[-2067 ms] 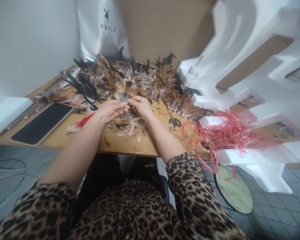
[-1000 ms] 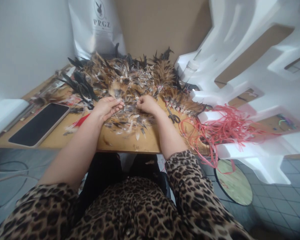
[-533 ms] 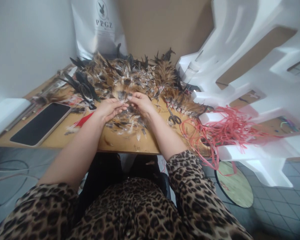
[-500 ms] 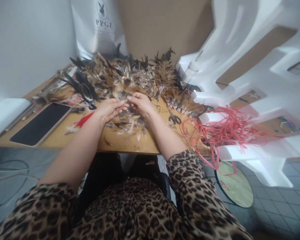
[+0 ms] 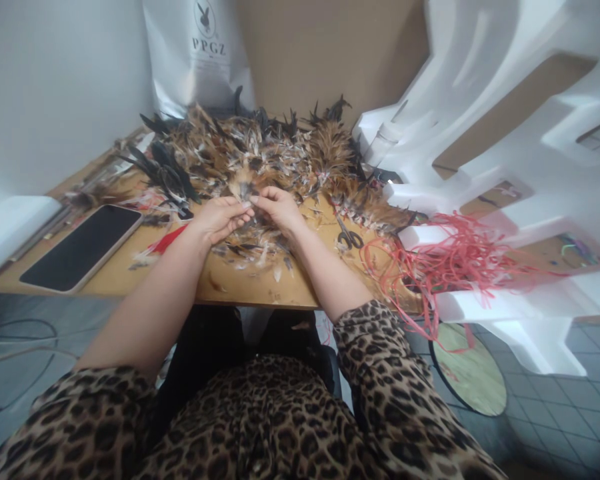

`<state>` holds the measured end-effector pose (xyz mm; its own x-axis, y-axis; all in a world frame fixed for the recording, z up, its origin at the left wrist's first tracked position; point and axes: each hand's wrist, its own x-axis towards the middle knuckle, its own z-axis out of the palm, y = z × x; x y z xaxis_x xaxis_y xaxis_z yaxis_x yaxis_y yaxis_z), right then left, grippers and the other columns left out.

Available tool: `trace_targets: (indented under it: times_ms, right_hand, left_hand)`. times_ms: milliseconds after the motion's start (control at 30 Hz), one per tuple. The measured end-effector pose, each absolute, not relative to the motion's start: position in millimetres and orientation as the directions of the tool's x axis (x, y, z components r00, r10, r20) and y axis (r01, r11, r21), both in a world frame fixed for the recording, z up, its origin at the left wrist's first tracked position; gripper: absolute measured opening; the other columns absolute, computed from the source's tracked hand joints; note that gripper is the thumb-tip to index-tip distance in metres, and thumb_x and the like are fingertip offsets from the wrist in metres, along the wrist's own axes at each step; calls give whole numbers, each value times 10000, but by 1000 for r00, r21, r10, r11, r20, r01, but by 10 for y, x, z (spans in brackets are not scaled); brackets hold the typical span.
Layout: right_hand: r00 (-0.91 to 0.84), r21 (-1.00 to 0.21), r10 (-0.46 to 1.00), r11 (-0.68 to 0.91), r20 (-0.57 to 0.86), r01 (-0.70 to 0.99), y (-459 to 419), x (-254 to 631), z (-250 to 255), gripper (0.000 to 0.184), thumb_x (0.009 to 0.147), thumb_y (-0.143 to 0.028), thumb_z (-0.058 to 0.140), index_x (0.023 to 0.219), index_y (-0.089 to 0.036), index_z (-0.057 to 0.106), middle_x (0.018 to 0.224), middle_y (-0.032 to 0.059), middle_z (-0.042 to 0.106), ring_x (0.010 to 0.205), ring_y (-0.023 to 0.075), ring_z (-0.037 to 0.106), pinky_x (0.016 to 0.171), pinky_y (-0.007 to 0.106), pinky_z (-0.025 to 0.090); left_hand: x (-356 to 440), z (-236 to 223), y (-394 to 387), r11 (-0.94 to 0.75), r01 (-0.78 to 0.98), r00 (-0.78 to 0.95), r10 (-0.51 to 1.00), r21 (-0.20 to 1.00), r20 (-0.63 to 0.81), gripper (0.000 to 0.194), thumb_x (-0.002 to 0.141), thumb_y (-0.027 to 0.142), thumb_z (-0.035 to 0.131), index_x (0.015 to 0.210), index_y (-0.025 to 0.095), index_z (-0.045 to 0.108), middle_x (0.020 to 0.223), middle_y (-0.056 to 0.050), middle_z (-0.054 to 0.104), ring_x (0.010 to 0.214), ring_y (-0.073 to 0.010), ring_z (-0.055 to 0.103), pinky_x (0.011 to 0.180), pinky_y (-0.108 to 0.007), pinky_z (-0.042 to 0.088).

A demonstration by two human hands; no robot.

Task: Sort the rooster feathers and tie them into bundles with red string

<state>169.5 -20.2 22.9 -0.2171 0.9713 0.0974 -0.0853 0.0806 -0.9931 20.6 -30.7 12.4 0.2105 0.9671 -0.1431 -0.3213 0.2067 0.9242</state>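
Note:
Between my hands, above the front of the table, is a small tuft of brown and grey feathers [image 5: 243,186]. My left hand [image 5: 226,217] pinches its lower end between thumb and fingers. From the other side my right hand [image 5: 277,208] closes its thumb and forefinger on the same tuft, close to the left fingertips. Behind them spreads a large heap of brown, black and white feathers [image 5: 260,143]. Loose feathers [image 5: 253,250] lie under and in front of my hands. Dark-handled scissors [image 5: 349,238] rest to the right of my right hand.
A phone [image 5: 83,247] lies on the wooden table [image 5: 250,287] at left, beside a white box [image 5: 17,230]. Red ribbon strands [image 5: 460,260] hang over white foam pieces [image 5: 485,303] at right. A silvery bag [image 5: 200,67] stands behind the feathers.
Both hands have shifted slightly left and drawn closer together at the fingertips. The feather tuft now stands more upright and fanned between them.

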Motion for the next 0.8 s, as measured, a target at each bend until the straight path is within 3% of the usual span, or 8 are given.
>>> trace_targets:
  times_ms: [100, 200, 300, 400, 600, 800]
  right_hand:
    - [-242, -983, 967, 41, 84, -176, -178, 1740, 233, 302, 656, -368, 695, 837, -177, 547, 663, -46, 576, 528, 46, 501, 439, 142, 341]
    - [-351, -978, 934, 0, 75, -208, -163, 1778, 230, 437, 610, -326, 740, 981, -200, 546, 834, -16, 640, 616, 67, 576, 474, 148, 409]
    - [-420, -986, 907, -29, 43, -165, -150, 1780, 211, 389, 588, -290, 764, 904, -162, 577, 712, -23, 640, 566, 58, 558, 481, 146, 436]
    - [-360, -983, 933, -68, -2, -173, -130, 1784, 199, 251, 628, -261, 746, 772, -134, 585, 559, -48, 586, 473, 36, 507, 446, 134, 430]
    - [-417, -893, 898, -298, -143, -337, -113, 1871, 258, 83, 759, -181, 645, 800, -133, 591, 628, -25, 640, 513, 42, 568, 483, 136, 486]
    - [-476, -806, 866, -389, -155, -446, -115, 1896, 318, 69, 819, -215, 583, 829, -147, 582, 611, -44, 616, 498, 27, 533, 496, 119, 471]
  left_hand:
    - [192, 133, -309, 201, -359, 250, 962, 912, -113, 96, 700, 107, 666, 624, 68, 622, 570, -47, 617, 457, -37, 542, 453, -101, 433]
    - [175, 135, -300, 224, -393, 268, 956, 892, -122, 90, 695, 98, 670, 627, 70, 619, 590, -54, 622, 472, -31, 536, 456, -93, 425]
    - [157, 131, -286, 238, -409, 260, 956, 881, -138, 78, 690, 90, 674, 639, 68, 619, 603, -63, 626, 474, -37, 540, 452, -96, 431]
    - [133, 145, -278, 244, -440, 218, 963, 864, -161, 73, 699, 85, 667, 655, 79, 609, 602, -44, 619, 456, -30, 531, 420, -89, 415]
    - [108, 179, -266, 211, -539, 143, 977, 815, -158, 58, 733, 82, 634, 695, 97, 593, 633, -23, 634, 458, -26, 542, 397, -85, 409]
    - [162, 131, -281, 247, -416, 178, 966, 875, -188, 49, 718, 72, 634, 685, 72, 598, 756, -109, 695, 535, -81, 626, 416, -107, 440]
